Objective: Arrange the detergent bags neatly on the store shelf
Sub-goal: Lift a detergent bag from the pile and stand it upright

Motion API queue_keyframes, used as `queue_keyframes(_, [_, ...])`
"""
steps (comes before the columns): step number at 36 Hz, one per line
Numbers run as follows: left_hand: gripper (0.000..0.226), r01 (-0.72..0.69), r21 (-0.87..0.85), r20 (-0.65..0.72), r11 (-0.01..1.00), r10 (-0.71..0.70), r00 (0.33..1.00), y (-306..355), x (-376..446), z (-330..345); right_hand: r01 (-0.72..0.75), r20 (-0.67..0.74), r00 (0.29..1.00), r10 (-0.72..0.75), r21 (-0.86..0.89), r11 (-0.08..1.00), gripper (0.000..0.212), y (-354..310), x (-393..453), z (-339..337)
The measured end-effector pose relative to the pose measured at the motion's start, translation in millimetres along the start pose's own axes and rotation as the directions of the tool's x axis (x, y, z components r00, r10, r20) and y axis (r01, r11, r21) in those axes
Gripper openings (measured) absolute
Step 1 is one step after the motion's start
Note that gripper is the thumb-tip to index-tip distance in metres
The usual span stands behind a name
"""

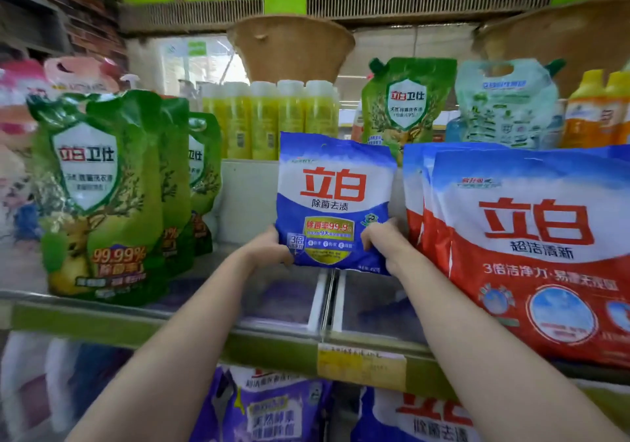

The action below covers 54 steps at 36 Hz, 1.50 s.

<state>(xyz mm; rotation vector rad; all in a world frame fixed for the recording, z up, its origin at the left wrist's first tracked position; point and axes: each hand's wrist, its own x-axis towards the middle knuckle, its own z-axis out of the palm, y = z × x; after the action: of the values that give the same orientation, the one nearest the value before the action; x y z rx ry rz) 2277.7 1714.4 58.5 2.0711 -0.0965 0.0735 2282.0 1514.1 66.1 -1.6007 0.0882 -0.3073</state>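
Fingers of the left hand [272,243] and of the right hand [378,237]: both curl round the lower corners of 1 small blue detergent bag [332,199], the left at its lower left corner, the right at its lower right corner. Bag held upright, label facing outward, its bottom edge raised clear of the shelf [204,325].

Position of held bag: in the open gap at mid-shelf, between the green detergent pouches [99,196] on the left and the red detergent bags [531,250] on the right. Its right edge lies just beside the nearest red bag; whether they touch cannot be told. It stands well apart from the green row.

Stock already placed: green pouches upright in a file running front to back, at least 3 visible; red bags upright in a file, at least 3 edges visible, faces forward. Both groups look orderly.

Behind, on a raised step: yellow bottles [269,121], 1 further green spouted pouch [407,103], 1 pale teal pouch [504,107], orange bottles [596,114]. Below: purple bags [272,407] on the lower shelf, blurred.

Progress, as a judgement: neighbouring rows appear done; the middle bay shows no bag standing in it yet, so the blue bag remains to be set down and squared, face forward, in line with the front of the red and green rows. Whether more blue bags are to follow cannot be told.
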Motion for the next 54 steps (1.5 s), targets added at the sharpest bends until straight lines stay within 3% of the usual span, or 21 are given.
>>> queue_keyframes(5, [0.07,-0.058,0.071,-0.072,0.996,0.063,0.995,-6,2,-2,-0.006,0.042,0.999,0.011,-0.106,0.994,0.036,4,0,-1])
queue_keyframes(7, [0.059,-0.058,-0.004,-0.087,0.998,0.058,0.995,-5,4,0,0.012,0.072,0.997,-0.004,-0.113,0.994,0.044,7,2,2])
queue_keyframes(10, [0.054,-0.059,-0.119,-0.168,0.991,0.039,0.985,-2,5,-1,0.069,0.137,0.989,-0.061,-0.053,0.996,0.064,9,5,5])
queue_keyframes(13, [0.051,-0.054,-0.067,-0.278,0.996,0.033,0.96,-1,6,-5,0.07,0.234,0.971,-0.048,-0.085,0.994,0.091,9,7,6])
queue_keyframes(16, [0.043,0.06,0.125,-0.276,0.99,-0.024,0.961,-3,6,-5,0.071,0.284,0.959,0.007,-0.265,0.962,0.073,15,6,5])
queue_keyframes(19, [0.047,0.096,0.164,-0.27,0.982,-0.049,0.962,-6,8,-7,0.093,0.332,0.941,0.059,-0.424,0.901,0.079,17,4,1])
queue_keyframes(21, [0.048,0.091,0.151,-0.274,0.984,-0.047,0.961,-8,11,-8,0.102,0.33,0.942,0.056,-0.442,0.891,0.083,17,6,1])
queue_keyframes(25, [0.05,0.042,0.103,-0.273,0.994,-0.012,0.962,-12,14,-5,0.097,0.214,0.977,-0.003,-0.43,0.897,0.055,18,14,4])
queue_keyframes(29, [0.058,-0.019,0.24,-0.279,0.971,0.087,0.956,-12,12,2,0.162,0.125,0.986,-0.113,-0.512,0.844,0.048,20,22,6])
queue_keyframes(38, [0.049,0.032,0.36,-0.261,0.932,0.068,0.963,-17,20,8,0.221,0.189,0.975,-0.12,-0.726,0.651,0.052,31,32,3])
queue_keyframes(42, [0.051,0.038,0.277,-0.282,0.96,0.044,0.958,-18,22,10,0.173,0.123,0.985,-0.122,-0.748,0.641,0.046,17,9,2])
queue_keyframes(44, [0.043,0.019,0.155,-0.312,0.988,0.03,0.949,-11,22,9,0.131,0.05,0.99,-0.131,-0.655,0.744,0.04,8,3,5])
queue_keyframes(45, [0.038,-0.007,0.012,-0.319,1.0,0.01,0.948,-7,21,7,0.141,0.016,0.987,-0.162,-0.587,0.798,0.035,5,2,7])
queue_keyframes(47, [0.043,-0.084,-0.338,-0.295,0.937,-0.021,0.955,1,23,1,0.169,-0.061,0.974,-0.219,-0.451,0.876,0.02,-3,4,10])
queue_keyframes(49, [0.044,-0.108,-0.561,-0.261,0.821,-0.052,0.964,7,28,-5,0.2,-0.083,0.965,-0.248,-0.38,0.903,0.026,-10,17,9])
queue_keyframes(51, [0.034,-0.153,-0.656,-0.275,0.739,-0.046,0.96,14,33,-11,0.226,-0.054,0.967,-0.248,-0.258,0.939,0.036,-19,28,8])
queue_keyframes(54, [0.02,-0.257,-0.674,-0.326,0.693,0.033,0.945,33,38,-19,0.309,-0.069,0.946,-0.318,-0.111,0.944,0.052,-42,44,9])
